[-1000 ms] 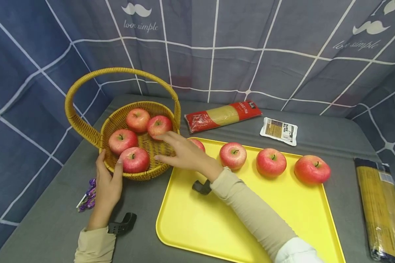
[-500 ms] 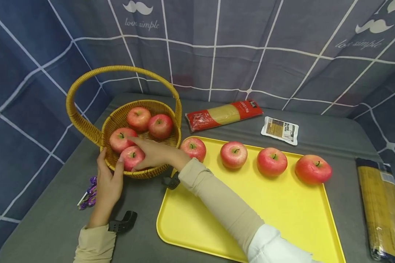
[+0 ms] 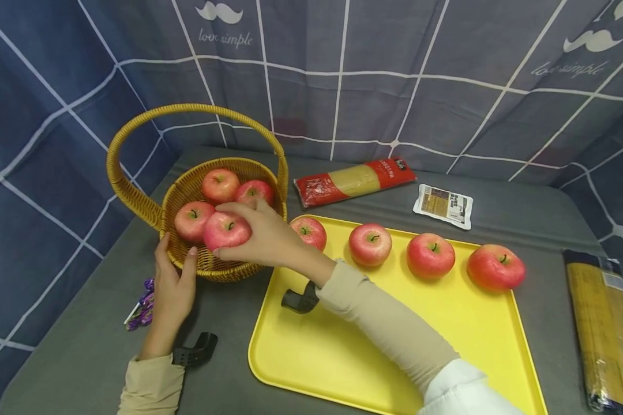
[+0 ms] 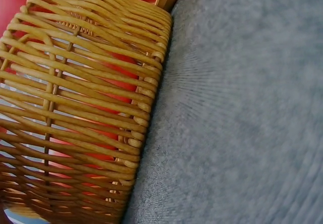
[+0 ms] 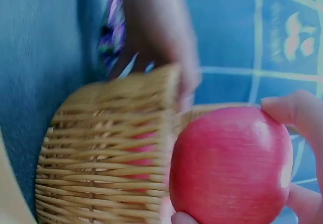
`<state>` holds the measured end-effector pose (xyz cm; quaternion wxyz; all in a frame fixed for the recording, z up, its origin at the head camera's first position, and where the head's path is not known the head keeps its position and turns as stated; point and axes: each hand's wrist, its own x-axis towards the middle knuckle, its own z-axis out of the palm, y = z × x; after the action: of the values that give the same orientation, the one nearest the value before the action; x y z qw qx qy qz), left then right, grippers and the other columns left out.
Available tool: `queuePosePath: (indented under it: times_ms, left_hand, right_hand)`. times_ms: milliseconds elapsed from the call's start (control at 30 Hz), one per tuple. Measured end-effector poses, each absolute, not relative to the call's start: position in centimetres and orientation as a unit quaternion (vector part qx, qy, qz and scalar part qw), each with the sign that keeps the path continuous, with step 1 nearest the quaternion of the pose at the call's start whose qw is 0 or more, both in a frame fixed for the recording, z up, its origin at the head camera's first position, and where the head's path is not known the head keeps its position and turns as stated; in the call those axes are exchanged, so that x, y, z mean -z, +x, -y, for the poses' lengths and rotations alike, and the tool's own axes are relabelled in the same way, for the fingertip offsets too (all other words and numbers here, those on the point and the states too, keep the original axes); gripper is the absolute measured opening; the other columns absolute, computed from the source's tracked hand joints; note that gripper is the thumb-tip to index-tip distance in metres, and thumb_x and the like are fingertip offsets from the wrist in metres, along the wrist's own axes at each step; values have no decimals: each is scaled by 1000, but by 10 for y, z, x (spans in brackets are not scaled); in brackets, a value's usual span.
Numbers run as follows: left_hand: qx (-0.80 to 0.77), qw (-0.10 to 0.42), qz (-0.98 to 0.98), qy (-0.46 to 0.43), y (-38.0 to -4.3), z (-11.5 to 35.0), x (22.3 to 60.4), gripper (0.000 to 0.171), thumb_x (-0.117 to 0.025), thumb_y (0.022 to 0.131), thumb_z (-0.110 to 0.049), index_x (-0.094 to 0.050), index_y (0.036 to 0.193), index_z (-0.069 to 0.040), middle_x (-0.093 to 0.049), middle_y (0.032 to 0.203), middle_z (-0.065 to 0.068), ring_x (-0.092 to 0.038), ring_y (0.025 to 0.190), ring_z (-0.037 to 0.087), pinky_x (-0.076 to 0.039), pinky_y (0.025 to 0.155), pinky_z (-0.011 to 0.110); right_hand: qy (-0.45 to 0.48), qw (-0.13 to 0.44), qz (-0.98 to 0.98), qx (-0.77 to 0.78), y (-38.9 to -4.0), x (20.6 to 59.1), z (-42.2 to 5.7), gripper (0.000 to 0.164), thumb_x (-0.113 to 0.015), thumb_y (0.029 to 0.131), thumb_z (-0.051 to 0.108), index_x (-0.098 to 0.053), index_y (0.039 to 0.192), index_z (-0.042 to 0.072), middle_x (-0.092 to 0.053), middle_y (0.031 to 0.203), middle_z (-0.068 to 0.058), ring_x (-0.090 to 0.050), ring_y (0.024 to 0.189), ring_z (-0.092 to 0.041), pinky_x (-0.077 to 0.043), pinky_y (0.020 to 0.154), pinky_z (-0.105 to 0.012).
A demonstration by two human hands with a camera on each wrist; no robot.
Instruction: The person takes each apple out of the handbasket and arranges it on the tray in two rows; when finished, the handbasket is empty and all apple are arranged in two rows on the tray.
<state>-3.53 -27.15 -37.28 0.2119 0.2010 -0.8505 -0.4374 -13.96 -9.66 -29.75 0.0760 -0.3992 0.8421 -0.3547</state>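
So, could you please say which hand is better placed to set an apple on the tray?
Probably the right hand: it grips an apple and is nearer the tray; the left hand touches the basket.

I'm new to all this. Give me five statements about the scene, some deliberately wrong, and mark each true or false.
1. The right hand grips an apple. True.
2. The left hand rests on the yellow tray. False: it is at the basket.
3. Four apples line the far side of the tray. True.
4. The basket has no handle. False: a tall arched one rises above it.
5. The red packet lies on the tray. False: it lies behind it, on the grey surface.
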Motion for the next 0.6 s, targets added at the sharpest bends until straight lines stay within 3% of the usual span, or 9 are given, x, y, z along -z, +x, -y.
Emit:
queuePosePath:
  times_ms: [167, 433, 600]
  left_hand:
    - [439, 214, 849, 200, -34, 272, 371, 64, -46, 93, -32, -13, 145, -13, -19, 148, 19, -20, 136, 34, -15, 110, 52]
    - [437, 198, 852, 208, -34, 271, 369, 64, -42, 94, -35, -10, 145, -14, -15, 150, 17, -16, 138, 33, -14, 110, 53]
    - [439, 195, 851, 213, -34, 271, 371, 63, -42, 94, -35, -11, 145, -15, -15, 150, 15, -17, 138, 32, -15, 109, 53]
  right_hand:
    - [-412, 109, -812, 400, -116, 296, 53, 65, -74, 68, 45, -48, 127, 36, -47, 110, 5, -43, 98, -5, -46, 79, -25]
    - [-426, 169, -809, 367, -90, 335, 6, 65, -77, 65, 36, -49, 125, 36, -45, 106, 8, -46, 94, -2, -43, 84, -20]
    - [-462, 177, -800, 340, -80, 354, -6, 66, -74, 68, 42, -45, 127, 38, -42, 108, 8, -47, 96, -2, -43, 84, -18]
